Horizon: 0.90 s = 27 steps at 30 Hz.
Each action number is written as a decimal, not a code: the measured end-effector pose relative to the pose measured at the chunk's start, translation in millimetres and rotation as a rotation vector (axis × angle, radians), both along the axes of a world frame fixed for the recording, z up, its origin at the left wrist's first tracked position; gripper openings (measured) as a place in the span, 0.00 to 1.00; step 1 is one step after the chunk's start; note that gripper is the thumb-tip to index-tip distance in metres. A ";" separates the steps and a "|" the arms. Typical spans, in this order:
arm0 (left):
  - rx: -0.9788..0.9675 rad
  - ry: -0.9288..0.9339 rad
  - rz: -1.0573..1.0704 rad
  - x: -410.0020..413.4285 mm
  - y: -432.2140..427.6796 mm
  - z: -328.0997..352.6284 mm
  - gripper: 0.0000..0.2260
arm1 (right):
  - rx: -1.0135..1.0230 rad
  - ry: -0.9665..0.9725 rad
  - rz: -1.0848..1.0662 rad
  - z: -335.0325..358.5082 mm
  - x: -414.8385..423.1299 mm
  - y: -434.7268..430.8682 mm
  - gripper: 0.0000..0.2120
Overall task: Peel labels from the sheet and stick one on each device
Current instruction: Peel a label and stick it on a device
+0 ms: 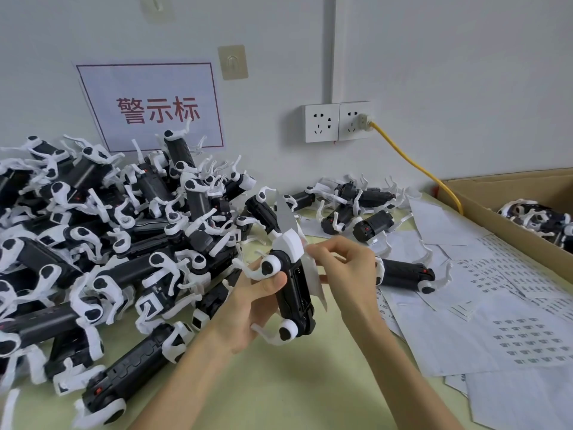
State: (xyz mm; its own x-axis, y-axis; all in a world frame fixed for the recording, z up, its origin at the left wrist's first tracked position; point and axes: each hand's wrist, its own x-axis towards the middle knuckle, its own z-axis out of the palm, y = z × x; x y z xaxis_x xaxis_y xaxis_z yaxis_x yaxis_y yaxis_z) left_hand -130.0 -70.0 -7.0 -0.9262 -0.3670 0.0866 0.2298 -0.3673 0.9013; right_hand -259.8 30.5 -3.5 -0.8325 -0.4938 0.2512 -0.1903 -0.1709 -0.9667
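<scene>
My left hand [248, 301] grips a black-and-white device [293, 293] upright above the table, thumb across its side. A label sheet [286, 217] stands edge-on just behind the device. My right hand [344, 268] has its fingers curled and pinches at the sheet's edge beside the device's white top piece. Whether a peeled label sits on the fingertips is too small to tell.
A big heap of the same devices [108, 243] fills the left of the table. Several more devices [356, 209] lie at the back centre. Loose label sheets [496, 321] cover the right side. A cardboard box [511, 218] with devices stands at far right, and a yellow cable [415, 162] runs from the wall socket.
</scene>
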 end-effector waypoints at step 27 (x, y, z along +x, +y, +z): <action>0.121 0.051 0.090 6.3 -13.5 6.2 0.34 | -0.179 0.020 0.092 -0.3 -2.3 -0.8 0.22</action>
State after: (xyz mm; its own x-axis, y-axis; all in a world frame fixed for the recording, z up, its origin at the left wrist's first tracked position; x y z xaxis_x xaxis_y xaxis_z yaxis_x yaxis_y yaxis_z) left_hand -123.7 -83.5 -0.8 -0.8847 -0.4588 0.0828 0.3109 -0.4482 0.8382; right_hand -262.1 29.7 -3.8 -0.7802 -0.5132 0.3576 -0.1845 -0.3574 -0.9155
